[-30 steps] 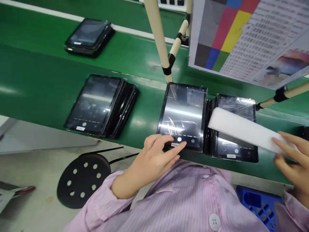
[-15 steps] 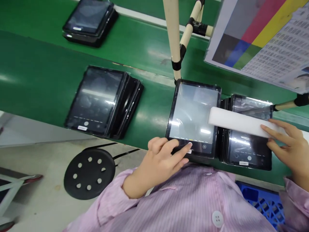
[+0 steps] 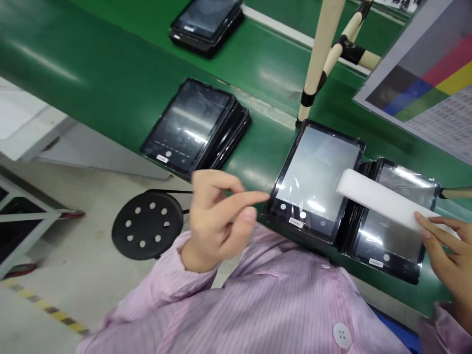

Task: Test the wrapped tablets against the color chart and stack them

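My left hand (image 3: 220,211) is raised off the bright-screened tablet (image 3: 320,160), with its index finger stretched out by the lower left edge and the other fingers curled, holding nothing. That tablet shows a camera screen and lies on top of others. At the right, my right hand (image 3: 448,250) grips the end of a long white foam block (image 3: 383,196) between thumb and fingers. The block lies across a darker tablet (image 3: 393,233), and its far end overlaps the bright screen. A small white label sits at the bottom of each of these tablets.
To the left, a stack of tablets (image 3: 195,123) rests on the green bench (image 3: 110,83); another stack (image 3: 208,22) lies farther back. A cream pipe frame (image 3: 320,54) rises behind, beside a hanging colour chart (image 3: 416,83). Below are a black round stool (image 3: 147,226) and a wheeled cart (image 3: 29,216).
My left hand has lifted from the tablet's shutter button and moved left. The camera view has shifted and turned. My right hand still holds the foam block over the screens.
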`<move>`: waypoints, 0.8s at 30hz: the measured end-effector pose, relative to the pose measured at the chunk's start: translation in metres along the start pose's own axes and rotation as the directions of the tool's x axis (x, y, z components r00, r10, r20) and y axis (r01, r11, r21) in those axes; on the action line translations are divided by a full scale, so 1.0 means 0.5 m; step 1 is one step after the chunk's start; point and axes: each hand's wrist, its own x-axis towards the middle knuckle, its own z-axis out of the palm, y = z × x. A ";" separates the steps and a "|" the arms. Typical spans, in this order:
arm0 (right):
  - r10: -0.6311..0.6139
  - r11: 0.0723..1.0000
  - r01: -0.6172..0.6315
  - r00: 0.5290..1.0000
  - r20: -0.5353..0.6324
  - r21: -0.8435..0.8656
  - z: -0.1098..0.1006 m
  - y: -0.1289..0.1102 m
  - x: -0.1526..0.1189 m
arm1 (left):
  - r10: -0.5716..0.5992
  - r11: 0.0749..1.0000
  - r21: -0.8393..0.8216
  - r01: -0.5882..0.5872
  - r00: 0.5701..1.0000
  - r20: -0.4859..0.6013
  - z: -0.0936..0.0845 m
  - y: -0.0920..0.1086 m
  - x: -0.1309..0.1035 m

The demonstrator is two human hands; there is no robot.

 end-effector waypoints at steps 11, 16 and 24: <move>0.086 0.991 -0.086 0.996 0.000 0.102 0.016 -0.044 0.014 | 0.504 0.841 -0.157 -0.518 0.646 0.573 0.187 0.206 0.008; 0.148 0.944 -0.154 0.988 0.043 0.292 0.015 -0.034 0.008 | 0.481 0.829 -0.106 -0.549 0.603 0.637 0.243 0.249 0.017; 0.173 0.877 -0.205 0.979 0.113 0.435 0.011 -0.016 -0.006 | 0.535 0.779 -0.082 -0.622 0.589 0.606 0.282 0.271 0.016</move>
